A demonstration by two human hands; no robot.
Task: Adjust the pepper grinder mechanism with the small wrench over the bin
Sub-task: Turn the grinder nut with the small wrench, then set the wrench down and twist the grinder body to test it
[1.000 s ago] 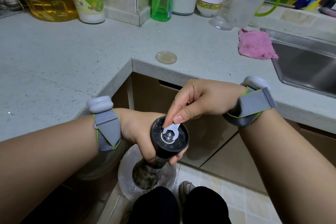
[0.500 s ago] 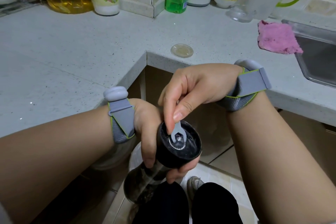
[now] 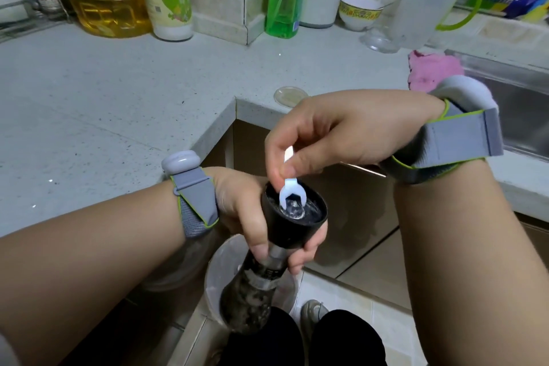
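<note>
My left hand (image 3: pixel 246 211) grips the pepper grinder (image 3: pixel 285 234) by its black head, which is turned upward with the grinding mechanism exposed; the clear body full of peppercorns points down. My right hand (image 3: pixel 335 133) pinches the small white wrench (image 3: pixel 291 191) by its handle. The wrench's open jaw sits over the metal nut in the middle of the mechanism. A pale round bin (image 3: pixel 217 264) stands on the floor right under the grinder, mostly hidden by it and my arm.
The speckled grey countertop (image 3: pixel 118 104) wraps around the corner behind my hands. A small round lid (image 3: pixel 289 95) lies near its edge, a pink cloth (image 3: pixel 430 68) by the sink (image 3: pixel 523 110). Bottles, a bowl and a jug line the back wall. My legs and a shoe are below.
The view shifted as my head moved. My right hand has turned the wrench on the nut, and its jaw now opens downward. My left hand keeps its grip on the grinder.
</note>
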